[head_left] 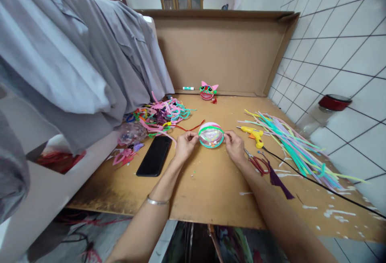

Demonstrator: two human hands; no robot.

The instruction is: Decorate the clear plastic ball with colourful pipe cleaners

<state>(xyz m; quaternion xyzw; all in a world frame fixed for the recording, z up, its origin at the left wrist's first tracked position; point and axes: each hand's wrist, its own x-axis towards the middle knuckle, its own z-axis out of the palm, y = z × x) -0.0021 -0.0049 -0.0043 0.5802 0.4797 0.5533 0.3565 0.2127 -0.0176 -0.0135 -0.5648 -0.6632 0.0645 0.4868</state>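
The two forearms, left point(150, 218) and right point(283, 214), are nearest the camera and extend forward over the desk point(208, 190), converging toward its middle. A metal bangle point(157, 202) encircles the left forearm near the wrist. The left hand point(185, 147) and right hand point(234, 148) face each other, thumbs and index fingers directed inward. Each grip is closed to a fingertip pinch: the left on the left edge of the round piece point(211, 136), the right on its right edge. Print on the white-and-green marker point(188, 88), at the rear, is too small to read. The round piece is centred between the hands, above the middle of the desk. Its face is translucent and shiny; green strip borders the face, pinkish-white material shows above, and the lower rim is teal.
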